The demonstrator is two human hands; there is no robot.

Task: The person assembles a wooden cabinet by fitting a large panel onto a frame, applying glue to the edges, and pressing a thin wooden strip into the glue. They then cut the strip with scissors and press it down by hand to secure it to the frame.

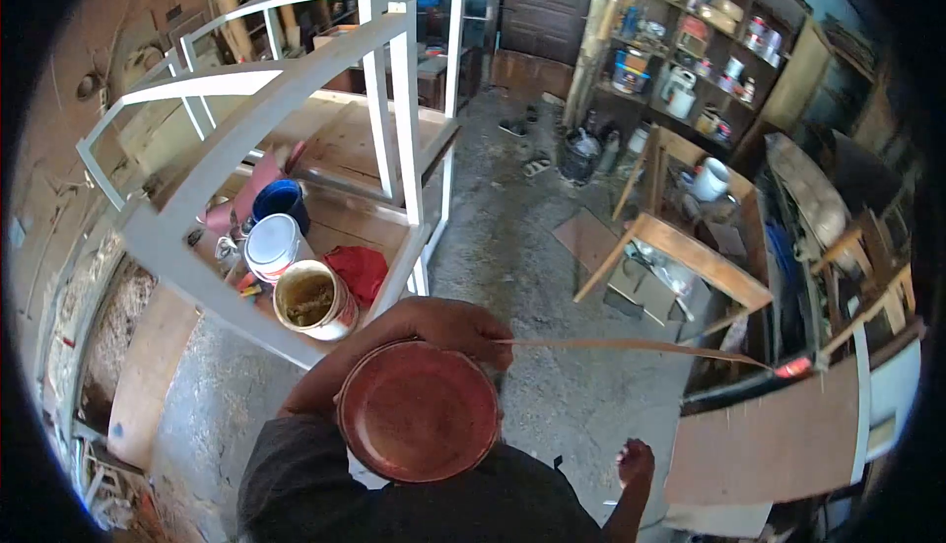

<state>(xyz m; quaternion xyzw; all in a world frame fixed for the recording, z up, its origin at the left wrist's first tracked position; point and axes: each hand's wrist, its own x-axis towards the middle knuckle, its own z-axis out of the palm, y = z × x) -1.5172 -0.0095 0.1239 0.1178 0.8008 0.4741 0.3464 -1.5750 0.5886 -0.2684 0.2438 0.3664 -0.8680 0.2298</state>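
Observation:
My left hand (463,328) reaches across in front of my chest, its fingers closed at the near end of a long thin wooden strip (631,346). That strip runs right towards a small red object (792,368). A round reddish dish or lid (419,411) covers part of my left forearm; what supports it is hidden. Lower right, my right hand (636,461) is held apart, fingers curled around something pale too small to identify. Left of my left hand stand an open bucket (313,299) with yellowish-brown contents, a white lidded bucket (274,245) and a red cloth (358,273).
A white-painted wooden frame (404,119) stands at the left, with a blue bucket (280,204) inside. An upturned wooden table (700,262) lies to the right. Shelves (690,40) with containers line the back. A brown board (769,444) is at the lower right.

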